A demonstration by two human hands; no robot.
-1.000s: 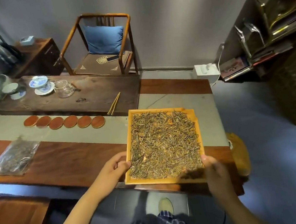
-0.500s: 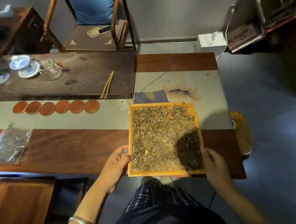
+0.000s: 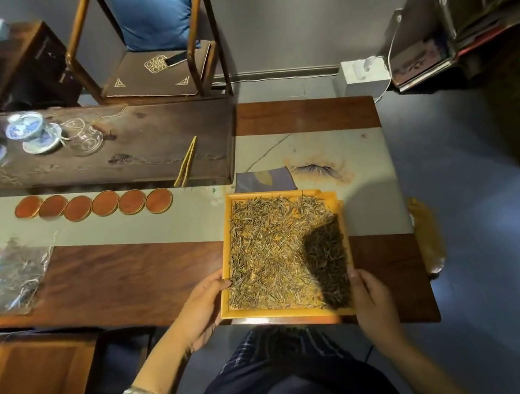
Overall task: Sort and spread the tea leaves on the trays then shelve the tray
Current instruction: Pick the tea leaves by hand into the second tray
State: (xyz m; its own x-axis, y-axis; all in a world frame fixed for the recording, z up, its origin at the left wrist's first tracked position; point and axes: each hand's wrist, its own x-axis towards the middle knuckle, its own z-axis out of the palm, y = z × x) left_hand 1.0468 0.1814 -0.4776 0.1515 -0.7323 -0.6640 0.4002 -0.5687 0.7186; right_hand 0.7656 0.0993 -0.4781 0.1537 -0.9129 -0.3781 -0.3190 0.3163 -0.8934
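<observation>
At the table's [image 3: 110, 275] left edge lies a clear bag [image 3: 13, 275] of leaves, with a row of round coasters [image 3: 93, 204] behind it on the pale runner. The left hand [image 3: 200, 308] grips the left rim of the orange tray [image 3: 287, 313], thumb over the edge. The tray sits at the table's near edge toward its right end, tea leaves [image 3: 271, 251] spread across it, a shadow darkening the near right corner. The right hand [image 3: 372, 302] clasps the right rim; whether the tray is resting or lifted is unclear.
</observation>
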